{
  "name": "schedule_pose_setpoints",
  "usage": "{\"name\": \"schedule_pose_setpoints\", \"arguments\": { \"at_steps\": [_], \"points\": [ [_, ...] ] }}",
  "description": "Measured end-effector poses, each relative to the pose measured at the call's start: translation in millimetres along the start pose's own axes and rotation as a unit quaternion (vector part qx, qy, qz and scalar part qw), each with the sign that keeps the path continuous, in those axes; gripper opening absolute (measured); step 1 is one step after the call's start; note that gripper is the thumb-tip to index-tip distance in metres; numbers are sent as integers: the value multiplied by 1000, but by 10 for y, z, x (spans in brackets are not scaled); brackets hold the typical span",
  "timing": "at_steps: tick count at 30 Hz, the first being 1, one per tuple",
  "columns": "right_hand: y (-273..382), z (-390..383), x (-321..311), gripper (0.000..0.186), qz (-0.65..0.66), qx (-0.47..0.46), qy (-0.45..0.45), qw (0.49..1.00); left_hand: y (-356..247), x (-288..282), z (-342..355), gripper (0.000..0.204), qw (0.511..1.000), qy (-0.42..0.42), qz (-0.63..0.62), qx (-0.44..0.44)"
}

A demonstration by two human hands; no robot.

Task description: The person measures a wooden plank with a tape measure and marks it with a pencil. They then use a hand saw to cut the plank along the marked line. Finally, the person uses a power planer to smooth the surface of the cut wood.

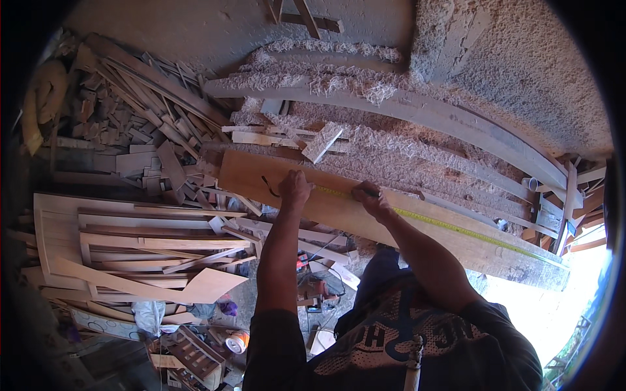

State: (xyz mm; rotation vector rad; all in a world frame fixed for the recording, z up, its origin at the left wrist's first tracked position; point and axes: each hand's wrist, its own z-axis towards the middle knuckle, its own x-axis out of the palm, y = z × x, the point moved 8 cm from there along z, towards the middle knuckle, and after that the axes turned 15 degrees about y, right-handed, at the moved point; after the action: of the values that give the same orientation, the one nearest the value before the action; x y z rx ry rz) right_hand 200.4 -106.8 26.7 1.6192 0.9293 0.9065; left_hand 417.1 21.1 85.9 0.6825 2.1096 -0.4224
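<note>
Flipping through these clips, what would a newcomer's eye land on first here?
Probably the yellow tape measure, stretched along the long plank from centre to right, with the left hand and right hand at it. Next come the pale curled shavings heaped beyond the plank and the jumble of wood offcuts at upper left.

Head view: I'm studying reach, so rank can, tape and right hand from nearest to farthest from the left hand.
1. Tape: at the left hand, on its right.
2. Right hand: farther right, over the board.
3. Can: lower left of picture.
</note>
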Motion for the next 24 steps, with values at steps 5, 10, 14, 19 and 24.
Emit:
{"name": "schedule_pose_setpoints", "arguments": {
  "at_steps": [5, 10, 14, 19, 24],
  "points": [
    [-8, 15, -2, 7, 1, 0, 8, 1000, -19, -15, -19, 49, 1000, -3, 3, 4],
    [55, 13, 50, 7, 12, 3, 6, 1000, -7, -18, -27, 49, 1000, -9, 3, 6],
    [42, 43, 91, 10, 47, 37, 16, 998, 0, -21, -33, 49, 1000, -12, 0, 8],
    [-13, 75, 120, 13, 46, 65, 10, 997, 5, -5, -14, 49, 1000, -10, -1, 9],
    [-18, 77, 130, 14, 63, 60, 5, 996, 10, 3, -3, 48, 1000, -21, -2, 12]
  ]
}}
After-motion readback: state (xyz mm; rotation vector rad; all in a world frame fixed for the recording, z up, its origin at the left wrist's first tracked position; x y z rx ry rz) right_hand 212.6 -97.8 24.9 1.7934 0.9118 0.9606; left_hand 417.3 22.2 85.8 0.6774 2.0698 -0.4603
